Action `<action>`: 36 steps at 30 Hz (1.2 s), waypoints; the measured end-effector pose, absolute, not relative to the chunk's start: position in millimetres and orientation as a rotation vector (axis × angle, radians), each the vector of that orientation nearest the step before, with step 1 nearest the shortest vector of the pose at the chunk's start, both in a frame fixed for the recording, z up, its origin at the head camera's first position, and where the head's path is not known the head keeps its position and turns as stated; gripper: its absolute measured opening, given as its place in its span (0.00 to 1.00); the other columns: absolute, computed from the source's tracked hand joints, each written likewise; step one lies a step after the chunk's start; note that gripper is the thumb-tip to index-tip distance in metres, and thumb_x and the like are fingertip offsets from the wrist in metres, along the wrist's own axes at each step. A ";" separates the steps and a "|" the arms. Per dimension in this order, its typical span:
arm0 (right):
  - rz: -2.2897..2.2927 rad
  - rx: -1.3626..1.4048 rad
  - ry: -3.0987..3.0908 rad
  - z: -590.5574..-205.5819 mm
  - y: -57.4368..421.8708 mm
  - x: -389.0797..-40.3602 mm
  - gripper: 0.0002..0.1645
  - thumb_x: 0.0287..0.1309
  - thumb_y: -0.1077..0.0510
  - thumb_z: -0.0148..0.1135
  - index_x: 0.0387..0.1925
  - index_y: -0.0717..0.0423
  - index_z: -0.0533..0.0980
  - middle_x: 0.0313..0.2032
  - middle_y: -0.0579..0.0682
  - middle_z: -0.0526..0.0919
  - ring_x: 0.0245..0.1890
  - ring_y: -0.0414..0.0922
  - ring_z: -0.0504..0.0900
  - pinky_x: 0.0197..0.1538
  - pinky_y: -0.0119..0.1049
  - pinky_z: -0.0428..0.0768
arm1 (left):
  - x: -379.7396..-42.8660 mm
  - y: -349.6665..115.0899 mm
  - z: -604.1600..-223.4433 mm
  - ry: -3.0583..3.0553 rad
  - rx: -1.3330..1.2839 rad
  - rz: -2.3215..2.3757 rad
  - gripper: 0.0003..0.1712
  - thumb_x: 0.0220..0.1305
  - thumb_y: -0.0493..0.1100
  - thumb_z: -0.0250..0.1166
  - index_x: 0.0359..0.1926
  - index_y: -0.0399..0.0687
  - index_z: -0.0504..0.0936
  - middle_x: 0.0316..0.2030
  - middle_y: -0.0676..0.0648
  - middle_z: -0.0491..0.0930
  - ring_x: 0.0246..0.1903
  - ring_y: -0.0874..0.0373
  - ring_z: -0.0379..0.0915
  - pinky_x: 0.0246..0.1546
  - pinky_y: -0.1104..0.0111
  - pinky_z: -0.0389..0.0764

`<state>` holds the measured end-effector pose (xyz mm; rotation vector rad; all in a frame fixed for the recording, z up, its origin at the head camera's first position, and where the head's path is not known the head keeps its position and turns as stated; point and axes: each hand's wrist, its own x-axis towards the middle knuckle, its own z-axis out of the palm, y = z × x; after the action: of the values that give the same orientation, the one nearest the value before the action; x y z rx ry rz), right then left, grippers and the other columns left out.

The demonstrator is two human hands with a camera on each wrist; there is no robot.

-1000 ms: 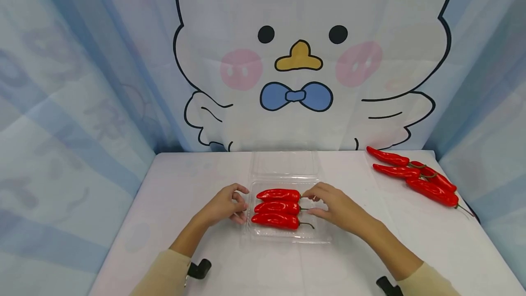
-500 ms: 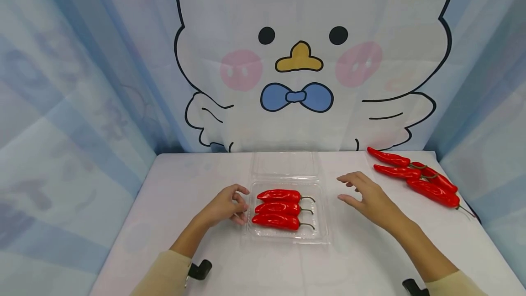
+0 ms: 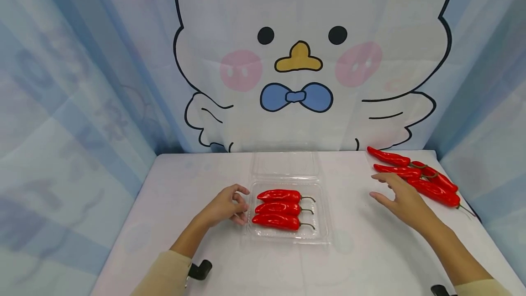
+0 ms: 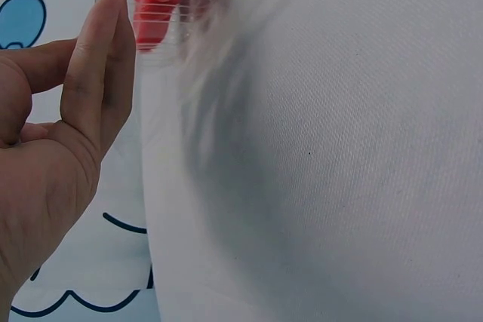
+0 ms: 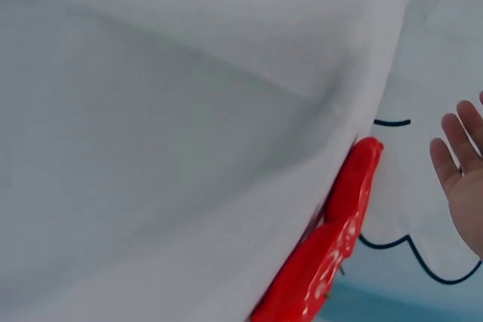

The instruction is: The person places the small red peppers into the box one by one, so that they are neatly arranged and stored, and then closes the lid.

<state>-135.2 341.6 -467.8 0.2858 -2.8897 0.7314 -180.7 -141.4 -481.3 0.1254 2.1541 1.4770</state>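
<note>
Three red chili peppers (image 3: 277, 208) lie side by side in a clear plastic clamshell box (image 3: 322, 232), stems to the right. Its lid (image 3: 283, 163) is folded back toward the rear. My left hand (image 3: 225, 204) is at the box's left edge, fingers relaxed; in the left wrist view the fingertips (image 4: 109, 13) are beside the box wall, and I cannot tell if they touch. Holding nothing, my right hand (image 3: 404, 198) is over the table with thumb and fingers apart. It is just in front of several more red chili peppers (image 3: 433, 191) piled at the right rear.
A white cloth covers the table (image 3: 349, 264). Behind it hangs a curtain (image 3: 304, 127) printed with a cartoon bird, and blue-white curtains (image 3: 61, 150) close off both sides. The loose peppers lie close to the table's right edge.
My right hand has left the stem of the rear pepper in the box and moved right, up to the loose peppers. My left hand stays where it was.
</note>
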 end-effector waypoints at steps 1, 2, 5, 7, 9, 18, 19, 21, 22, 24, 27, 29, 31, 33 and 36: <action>0.720 0.273 -2.890 -467.8 345.9 -135.2 0.38 0.56 0.54 0.77 0.65 0.60 0.73 0.60 0.67 0.78 0.58 0.66 0.78 0.50 0.67 0.85 | -180.9 -141.4 -481.6 2.152 0.122 1.478 0.23 0.70 0.30 0.63 0.64 0.35 0.70 0.37 0.40 0.78 0.25 0.53 0.85 0.28 0.61 0.90; 0.714 0.258 -2.896 -467.7 350.1 -135.2 0.39 0.56 0.54 0.78 0.65 0.61 0.73 0.61 0.67 0.77 0.59 0.66 0.76 0.50 0.68 0.84 | -181.0 -141.5 -482.1 2.152 0.118 1.479 0.23 0.70 0.31 0.63 0.63 0.35 0.70 0.37 0.40 0.78 0.25 0.53 0.85 0.28 0.61 0.90; 0.681 0.216 -2.900 -468.1 363.9 -135.5 0.41 0.53 0.54 0.79 0.65 0.62 0.72 0.62 0.68 0.76 0.62 0.68 0.73 0.52 0.73 0.80 | -181.1 -141.8 -483.2 2.149 0.123 1.481 0.23 0.70 0.30 0.63 0.63 0.35 0.70 0.37 0.40 0.78 0.25 0.53 0.85 0.28 0.61 0.90; 0.662 0.182 -2.915 -468.1 373.5 -136.0 0.43 0.52 0.53 0.80 0.65 0.63 0.72 0.62 0.69 0.75 0.62 0.69 0.71 0.52 0.74 0.78 | -181.0 -141.4 -482.8 2.145 0.123 1.481 0.23 0.70 0.30 0.63 0.63 0.35 0.70 0.37 0.40 0.78 0.25 0.53 0.85 0.28 0.61 0.90; 0.647 0.154 -2.934 -468.5 383.2 -136.5 0.45 0.51 0.52 0.81 0.66 0.63 0.71 0.63 0.71 0.73 0.61 0.70 0.70 0.51 0.76 0.77 | -180.4 -141.0 -482.5 2.146 0.129 1.480 0.23 0.70 0.30 0.63 0.63 0.35 0.70 0.37 0.40 0.78 0.25 0.53 0.85 0.28 0.61 0.90; 0.609 0.098 -3.013 -470.2 417.5 -137.7 0.49 0.53 0.47 0.79 0.70 0.64 0.67 0.65 0.74 0.69 0.61 0.73 0.66 0.51 0.79 0.75 | -180.7 -140.3 -482.2 2.158 0.119 1.465 0.23 0.70 0.31 0.63 0.64 0.37 0.71 0.37 0.40 0.78 0.25 0.53 0.85 0.28 0.62 0.90; 0.603 0.096 -3.021 -470.8 420.9 -138.2 0.49 0.54 0.47 0.79 0.70 0.65 0.67 0.64 0.74 0.69 0.61 0.73 0.66 0.51 0.79 0.76 | -180.6 -140.3 -482.0 2.159 0.118 1.464 0.23 0.70 0.31 0.63 0.63 0.37 0.71 0.37 0.40 0.78 0.25 0.53 0.85 0.28 0.62 0.90; 0.579 0.087 -3.031 -472.0 428.0 -139.8 0.50 0.53 0.47 0.79 0.69 0.66 0.67 0.63 0.75 0.69 0.59 0.73 0.67 0.49 0.76 0.79 | -180.2 -140.2 -481.2 2.161 0.117 1.461 0.23 0.70 0.31 0.63 0.63 0.37 0.71 0.37 0.40 0.78 0.25 0.53 0.85 0.28 0.63 0.90; 0.565 0.087 -3.032 -472.6 431.7 -141.0 0.50 0.52 0.47 0.79 0.68 0.67 0.68 0.62 0.75 0.70 0.58 0.73 0.67 0.48 0.75 0.80 | -180.1 -140.2 -480.8 2.159 0.115 1.464 0.23 0.70 0.31 0.63 0.64 0.37 0.71 0.37 0.40 0.78 0.25 0.53 0.85 0.28 0.62 0.90; 0.547 0.080 -3.038 -473.9 439.0 -143.2 0.49 0.51 0.48 0.80 0.66 0.69 0.68 0.61 0.76 0.70 0.57 0.74 0.68 0.45 0.72 0.83 | -179.5 -140.1 -480.1 2.156 0.115 1.467 0.23 0.70 0.31 0.63 0.64 0.36 0.71 0.37 0.40 0.78 0.25 0.53 0.85 0.28 0.62 0.90; 0.512 0.060 -3.051 -477.5 450.4 -145.6 0.49 0.50 0.49 0.80 0.64 0.72 0.68 0.59 0.79 0.69 0.55 0.75 0.67 0.43 0.70 0.85 | -178.9 -139.6 -478.6 2.155 0.117 1.476 0.23 0.70 0.31 0.63 0.64 0.36 0.71 0.37 0.40 0.78 0.25 0.54 0.85 0.28 0.62 0.90; 0.510 0.032 -3.070 -479.9 457.8 -145.9 0.49 0.50 0.50 0.80 0.64 0.73 0.67 0.59 0.80 0.67 0.55 0.76 0.66 0.42 0.70 0.85 | -178.6 -139.5 -478.1 2.158 0.119 1.478 0.23 0.70 0.30 0.63 0.64 0.36 0.71 0.37 0.40 0.78 0.25 0.54 0.85 0.27 0.62 0.90; 0.502 0.003 -3.093 -481.2 464.6 -145.7 0.50 0.50 0.50 0.80 0.65 0.73 0.67 0.59 0.81 0.66 0.54 0.77 0.65 0.43 0.70 0.84 | -178.3 -139.3 -477.5 2.161 0.121 1.477 0.23 0.70 0.30 0.63 0.64 0.36 0.71 0.37 0.40 0.78 0.25 0.54 0.85 0.27 0.62 0.90; 0.500 -0.019 -3.105 -481.8 470.5 -145.4 0.51 0.50 0.50 0.80 0.65 0.74 0.66 0.58 0.82 0.66 0.54 0.77 0.65 0.43 0.71 0.84 | -178.0 -139.3 -477.2 2.165 0.120 1.474 0.23 0.70 0.31 0.63 0.64 0.36 0.71 0.37 0.40 0.78 0.25 0.54 0.85 0.27 0.62 0.90; 0.471 -0.028 -3.121 -482.1 477.4 -145.5 0.50 0.50 0.49 0.80 0.65 0.74 0.66 0.57 0.82 0.66 0.53 0.77 0.65 0.44 0.72 0.83 | -177.7 -139.5 -477.2 2.170 0.116 1.465 0.23 0.70 0.31 0.63 0.64 0.37 0.71 0.36 0.40 0.78 0.25 0.54 0.85 0.27 0.63 0.90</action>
<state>-145.5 477.4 -482.1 -0.0285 -3.1214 0.4710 -177.7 -139.5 -477.2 0.1160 2.1702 1.4646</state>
